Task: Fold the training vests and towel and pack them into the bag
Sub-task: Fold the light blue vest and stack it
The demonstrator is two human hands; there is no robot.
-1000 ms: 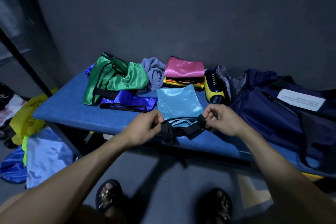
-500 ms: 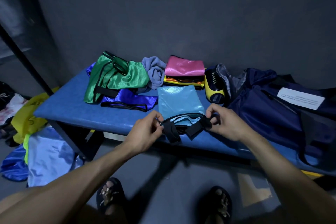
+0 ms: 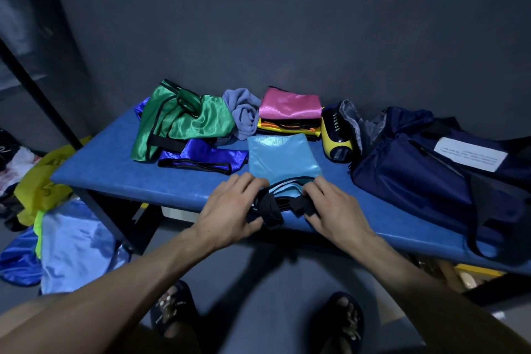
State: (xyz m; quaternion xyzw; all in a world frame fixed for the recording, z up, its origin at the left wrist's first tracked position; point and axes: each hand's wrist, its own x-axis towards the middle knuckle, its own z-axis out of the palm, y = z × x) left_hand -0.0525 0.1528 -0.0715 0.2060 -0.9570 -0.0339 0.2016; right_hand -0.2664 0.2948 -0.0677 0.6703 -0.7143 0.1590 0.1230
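Light blue vest (image 3: 280,156) flat on the blue bench (image 3: 120,172), near the front edge, between the royal blue vest (image 3: 201,156) on its left and the yellow and black shoe (image 3: 336,138) on its right. Long axis from the front edge toward the wall; folded smooth end pointing to the wall, black-trimmed opening and black straps (image 3: 273,207) pointing at the person.

Left hand (image 3: 230,207) palm down at the left of the straps, fingers nearly straight, pressing them onto the bench. Right hand (image 3: 330,207) palm down at the right of the straps, fingers spread and laid over the trim; no clear pinch on either side, thumbs partly hidden under the cloth.

Compared with 0.5 s ago: straps no longer lifted and pinched between fingertips, now low against the bench; both hands turned from a pinch to a flat press, and set closer to the vest's near end.

Behind: green vest (image 3: 184,121) crumpled at the back left, grey-blue towel (image 3: 244,112) bunched beside it, pink vest (image 3: 290,103) folded on top of a yellow and orange pile (image 3: 287,126). Navy bag (image 3: 416,169) at the right end of the bench, white label on top. More cloth heaped on the floor (image 3: 74,244) at the left.
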